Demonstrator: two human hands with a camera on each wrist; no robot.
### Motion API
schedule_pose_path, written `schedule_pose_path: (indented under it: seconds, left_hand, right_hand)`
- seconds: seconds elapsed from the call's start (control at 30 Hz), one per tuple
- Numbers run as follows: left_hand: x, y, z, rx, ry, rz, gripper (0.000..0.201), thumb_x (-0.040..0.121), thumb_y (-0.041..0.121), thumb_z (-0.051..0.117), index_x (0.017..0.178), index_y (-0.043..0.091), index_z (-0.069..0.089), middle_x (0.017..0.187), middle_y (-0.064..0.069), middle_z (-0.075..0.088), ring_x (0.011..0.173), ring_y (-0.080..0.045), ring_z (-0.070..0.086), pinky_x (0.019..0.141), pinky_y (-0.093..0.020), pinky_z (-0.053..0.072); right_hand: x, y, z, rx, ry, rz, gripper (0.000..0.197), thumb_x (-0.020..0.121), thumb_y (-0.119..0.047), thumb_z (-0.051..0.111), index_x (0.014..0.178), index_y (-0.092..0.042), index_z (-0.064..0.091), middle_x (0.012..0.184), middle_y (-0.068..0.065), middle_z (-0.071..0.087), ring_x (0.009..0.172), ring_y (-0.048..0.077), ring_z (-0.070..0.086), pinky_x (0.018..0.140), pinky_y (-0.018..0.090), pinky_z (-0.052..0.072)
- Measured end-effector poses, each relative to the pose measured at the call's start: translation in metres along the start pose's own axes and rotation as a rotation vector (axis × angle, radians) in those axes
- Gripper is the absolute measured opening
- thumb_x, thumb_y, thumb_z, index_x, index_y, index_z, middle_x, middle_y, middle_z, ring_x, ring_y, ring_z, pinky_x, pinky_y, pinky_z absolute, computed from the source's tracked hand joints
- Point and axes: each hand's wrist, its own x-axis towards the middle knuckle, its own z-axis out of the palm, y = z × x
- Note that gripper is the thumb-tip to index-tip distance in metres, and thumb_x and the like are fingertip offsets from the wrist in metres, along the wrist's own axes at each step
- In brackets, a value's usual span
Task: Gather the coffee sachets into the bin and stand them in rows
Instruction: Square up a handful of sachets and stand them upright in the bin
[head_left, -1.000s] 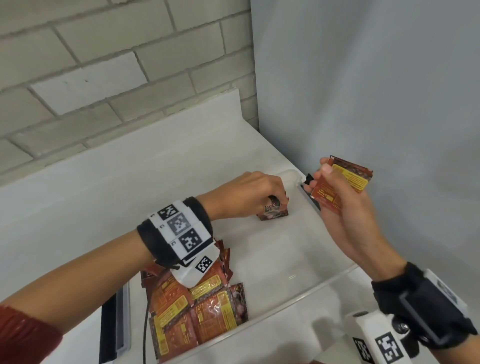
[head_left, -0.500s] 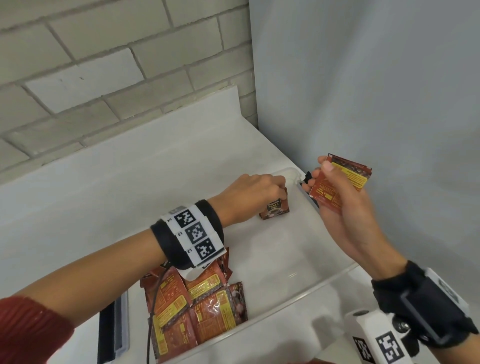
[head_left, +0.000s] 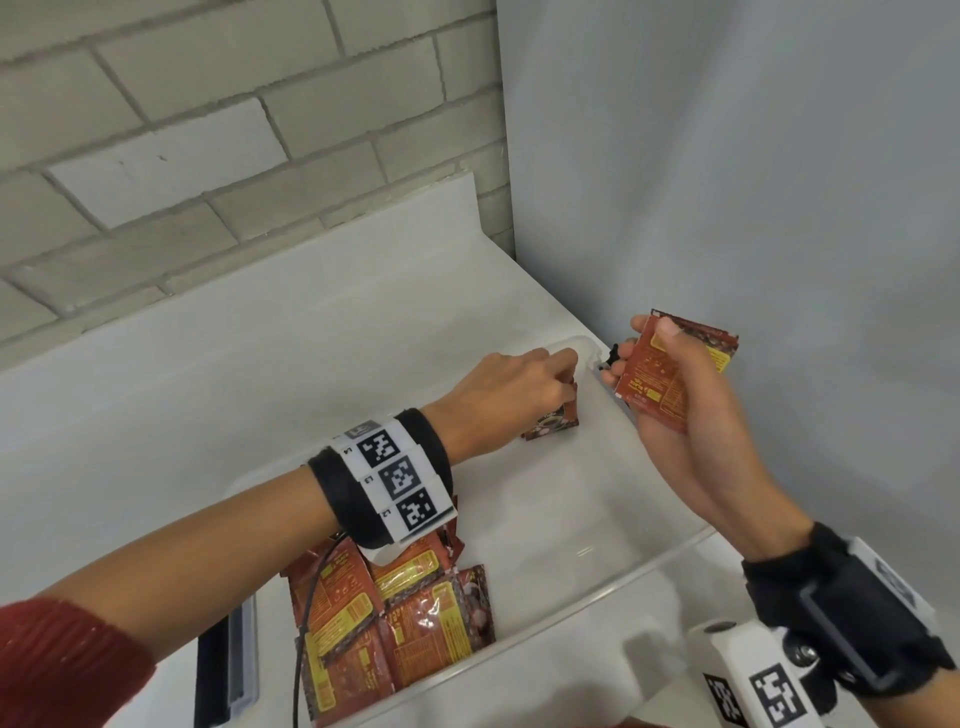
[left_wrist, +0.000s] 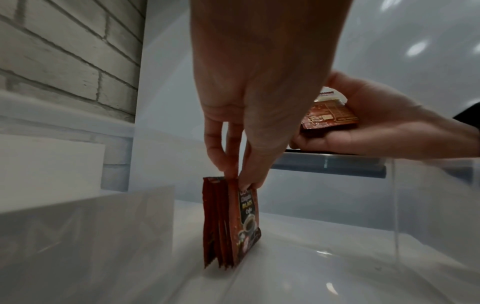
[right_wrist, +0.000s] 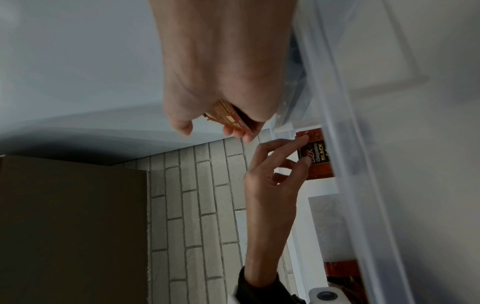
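A clear plastic bin (head_left: 649, 569) sits on a white counter. In its far corner my left hand (head_left: 563, 376) pinches the tops of several brown coffee sachets (head_left: 553, 428) that stand upright on the bin floor. The left wrist view shows this standing bundle (left_wrist: 231, 222) on edge, with my left hand (left_wrist: 240, 182) on its top edge. My right hand (head_left: 644, 353) hovers over the bin's far right rim and grips a small stack of sachets (head_left: 670, 379). A loose pile of flat sachets (head_left: 400, 623) lies in the bin's near left end, partly under my left forearm.
A brick wall (head_left: 208, 156) runs behind the counter, and a grey panel (head_left: 727, 182) closes the right side. A black latch (head_left: 609, 358) sits on the bin's far rim, and a dark handle part (head_left: 223, 665) at its near left. A brown box (right_wrist: 72, 226) shows in the right wrist view.
My left hand has pushed the standing sachets slightly farther toward the bin's far corner and lifted its wrist. The right hand with its stack has barely moved.
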Motion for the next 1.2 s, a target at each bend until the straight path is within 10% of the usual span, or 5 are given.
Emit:
schedule_pose_path:
  seconds: [0.37, 0.53, 0.7, 1.03, 1.2]
  left_hand:
    - [0.001, -0.010, -0.012, -0.345, 0.093, -0.101, 0.022, 0.095, 0.013, 0.053, 0.113, 0.011, 0.065, 0.104, -0.007, 0.054, 0.082, -0.025, 0.057, 0.064, -0.043, 0.048]
    - [-0.005, -0.009, -0.034, -0.805, 0.273, -0.176, 0.024, 0.101, 0.022, 0.048, 0.104, 0.009, 0.068, 0.089, 0.001, 0.065, 0.076, -0.003, 0.059, 0.068, -0.012, 0.043]
    - [-0.015, 0.001, -0.048, -1.180, 0.221, -0.240, 0.023, 0.090, 0.028, 0.064, 0.107, 0.011, 0.066, 0.089, 0.000, 0.069, 0.081, -0.014, 0.066, 0.075, -0.033, 0.054]
    - [-0.032, 0.006, -0.050, -1.142, 0.404, -0.238, 0.029, 0.082, 0.006, 0.073, 0.108, 0.017, 0.065, 0.087, -0.004, 0.064, 0.077, -0.007, 0.058, 0.073, -0.028, 0.052]
    - [-0.040, 0.008, -0.044, -0.814, 0.606, -0.118, 0.030, 0.084, 0.001, 0.069, 0.111, 0.014, 0.069, 0.088, -0.002, 0.058, 0.076, -0.005, 0.056, 0.071, -0.015, 0.046]
  right_hand:
    - [-0.002, -0.001, 0.000, 0.030, -0.035, 0.119, 0.021, 0.098, -0.010, 0.039, 0.105, -0.002, 0.058, 0.083, 0.012, 0.071, 0.079, 0.023, 0.071, 0.089, 0.039, 0.056]
    - [-0.001, 0.000, -0.002, -0.120, -0.051, 0.093, 0.025, 0.094, -0.013, 0.051, 0.116, -0.005, 0.060, 0.100, 0.008, 0.074, 0.096, 0.021, 0.071, 0.092, 0.035, 0.055]
    - [-0.001, 0.002, -0.003, -0.182, -0.084, 0.068, 0.035, 0.085, -0.018, 0.058, 0.118, -0.007, 0.062, 0.114, 0.010, 0.071, 0.107, 0.024, 0.067, 0.095, 0.038, 0.053]
    - [-0.001, 0.004, -0.005, -0.239, -0.131, 0.053, 0.060, 0.071, -0.043, 0.070, 0.118, -0.007, 0.061, 0.112, 0.010, 0.071, 0.109, 0.023, 0.066, 0.097, 0.035, 0.052]
    - [-0.002, 0.003, -0.003, -0.163, -0.101, 0.137, 0.084, 0.051, -0.071, 0.072, 0.106, -0.009, 0.060, 0.085, 0.006, 0.064, 0.079, 0.014, 0.064, 0.077, 0.026, 0.055]
